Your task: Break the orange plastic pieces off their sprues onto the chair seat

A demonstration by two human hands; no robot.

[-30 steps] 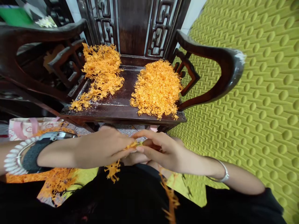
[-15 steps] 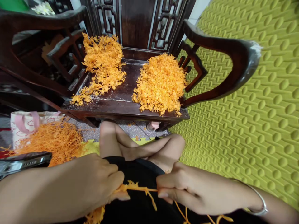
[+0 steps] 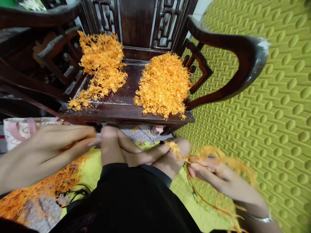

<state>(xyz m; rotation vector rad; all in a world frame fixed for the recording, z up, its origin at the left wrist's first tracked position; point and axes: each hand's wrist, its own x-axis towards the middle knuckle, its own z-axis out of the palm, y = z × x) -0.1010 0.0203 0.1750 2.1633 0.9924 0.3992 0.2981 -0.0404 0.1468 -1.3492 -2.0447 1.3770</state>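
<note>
My right hand pinches a string of small orange spidery plastic pieces between thumb and fingers. The string loops over the back of the hand and trails down past the wrist, partly blurred. On the left, my left hand is raised with fingers and thumb pressed together, smeared by motion; what it holds, if anything, is hidden. Beneath it lies a loose heap of thin orange pieces. Two mounds of joined orange pieces, a left mound and a right mound, rest on the dark wooden chair seat.
A white bag with pink handles stands left of the chair. Crossed legs lie in front of the seat. A curved chair arm juts out at right, over yellow-green textured matting. A black cord lies beside the heap.
My hands have parted. The left has moved up and left, off the stretched string; the right has gone up and right, carrying the string. The view has shifted slightly.
</note>
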